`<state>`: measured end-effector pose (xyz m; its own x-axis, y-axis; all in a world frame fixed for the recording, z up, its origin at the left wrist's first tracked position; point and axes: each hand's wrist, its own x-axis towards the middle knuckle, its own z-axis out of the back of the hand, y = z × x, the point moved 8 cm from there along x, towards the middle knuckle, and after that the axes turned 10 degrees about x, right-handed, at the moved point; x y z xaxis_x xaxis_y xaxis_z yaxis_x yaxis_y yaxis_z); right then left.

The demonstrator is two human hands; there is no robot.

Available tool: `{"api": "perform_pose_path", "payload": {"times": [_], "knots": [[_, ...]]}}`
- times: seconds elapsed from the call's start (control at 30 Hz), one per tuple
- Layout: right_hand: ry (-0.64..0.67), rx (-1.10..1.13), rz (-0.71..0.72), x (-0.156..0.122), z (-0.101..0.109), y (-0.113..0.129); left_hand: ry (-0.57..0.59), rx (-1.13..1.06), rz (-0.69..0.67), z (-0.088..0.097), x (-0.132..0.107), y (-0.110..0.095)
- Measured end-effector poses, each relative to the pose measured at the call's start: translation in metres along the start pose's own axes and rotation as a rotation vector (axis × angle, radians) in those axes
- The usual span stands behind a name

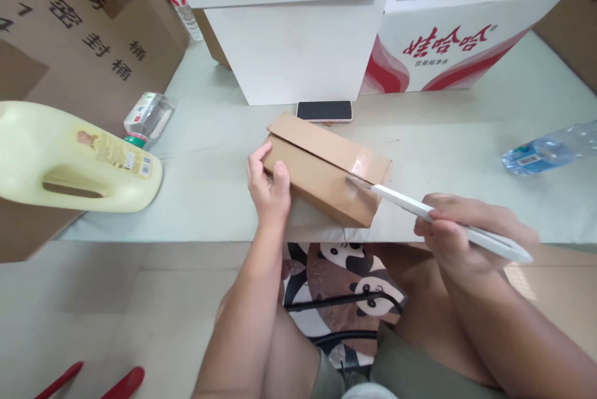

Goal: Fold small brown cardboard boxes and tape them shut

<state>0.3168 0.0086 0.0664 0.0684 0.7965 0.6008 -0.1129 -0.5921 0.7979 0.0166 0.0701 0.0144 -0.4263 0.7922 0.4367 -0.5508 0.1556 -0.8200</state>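
A small brown cardboard box [321, 178] lies aslant near the table's front edge. My left hand [270, 191] grips its left end, with the thumb on the near side. Clear tape [360, 161] crosses the seam of the lid near the right end. My right hand [466, 231] is closed around the white handle of a utility knife [405, 201]. The blade meets the box's top at the seam beside the tape; how deep it goes I cannot tell.
Behind the box lies a phone [324, 111], against white cartons [298, 51]. At left are a pale yellow jug [79, 156], a small green-capped bottle [147, 118] and a large brown carton [93, 32]. A water bottle [545, 150] lies at right.
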Motion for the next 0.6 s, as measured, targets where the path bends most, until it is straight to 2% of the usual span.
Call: {"api": "perform_pose_path", "payload": {"times": [0.1, 0.27, 0.4, 0.53, 0.6], "knots": [[-0.010, -0.125, 0.160, 0.003, -0.005, 0.023, -0.003, 0.003, 0.008, 0.000, 0.000, 0.000], [0.056, -0.275, 0.200, 0.004, -0.018, 0.036, -0.008, 0.004, 0.026, 0.000, 0.000, 0.002], [0.026, -0.360, 0.158, 0.002, -0.019, 0.025, -0.015, 0.014, 0.048, -0.001, 0.000, 0.003], [-0.099, -0.242, 0.108, 0.005, -0.011, 0.008, -0.009, 0.043, 0.057, -0.003, 0.001, 0.002], [-0.116, -0.209, 0.075, 0.008, -0.012, 0.003, -0.015, 0.058, 0.060, -0.003, 0.001, 0.002]]}}
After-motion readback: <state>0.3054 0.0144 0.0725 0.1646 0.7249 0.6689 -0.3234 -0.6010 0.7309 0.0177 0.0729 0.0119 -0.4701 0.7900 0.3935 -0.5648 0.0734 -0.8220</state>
